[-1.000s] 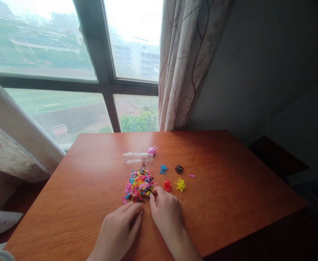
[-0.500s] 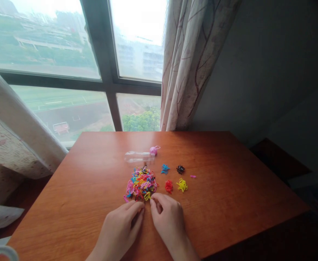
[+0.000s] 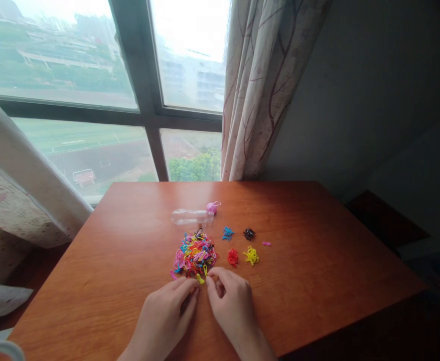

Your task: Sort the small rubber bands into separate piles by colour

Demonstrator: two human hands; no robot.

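Observation:
A heap of mixed coloured rubber bands lies on the wooden table. Right of it sit small sorted piles: red bands, yellow bands, blue bands, black bands and a single pink band. My right hand pinches a yellow band at the heap's near edge. My left hand rests beside it, fingers curled together, its tips touching the table just below the heap.
A clear plastic bottle with a pink cap lies on its side behind the heap. Behind the table are a window and curtains. A dark low piece of furniture stands to the right.
My right hand's pinch has pulled a yellow band out of the heap toward me. My left hand has barely moved.

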